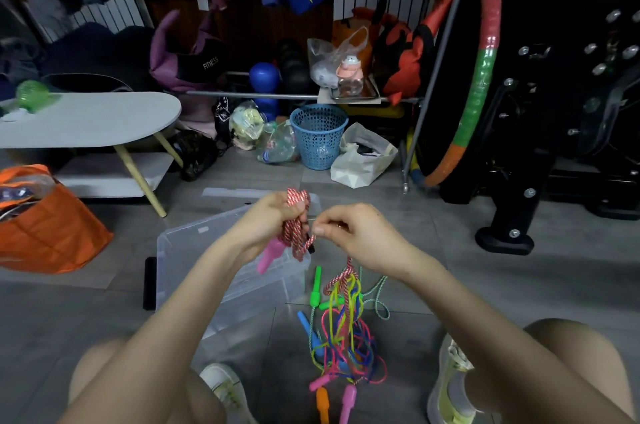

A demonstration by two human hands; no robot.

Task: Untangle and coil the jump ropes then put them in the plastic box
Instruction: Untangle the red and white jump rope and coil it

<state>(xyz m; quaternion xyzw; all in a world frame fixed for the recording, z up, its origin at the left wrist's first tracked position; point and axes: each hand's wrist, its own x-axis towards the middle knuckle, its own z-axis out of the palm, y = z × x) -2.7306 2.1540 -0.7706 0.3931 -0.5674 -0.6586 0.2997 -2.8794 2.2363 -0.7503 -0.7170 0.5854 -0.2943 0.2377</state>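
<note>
We are gripping a coiled red-and-white jump rope (295, 237) in our left hand (272, 215) above the clear plastic box (187, 252) on the floor (460, 271), while our right hand (353, 233) is pinching its trailing strand. The other jump ropes (346, 333) are lying tangled just beside the box, between our shoes (450, 385). What the blue basket (318, 139) is holding, we cannot tell.

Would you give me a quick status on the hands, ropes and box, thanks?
Left hand grips red-and-white rope coil; right hand pinches its strand. Rope's tail runs down into multicoloured tangle on floor. Clear plastic box open alongside, no rope seen inside.
</note>
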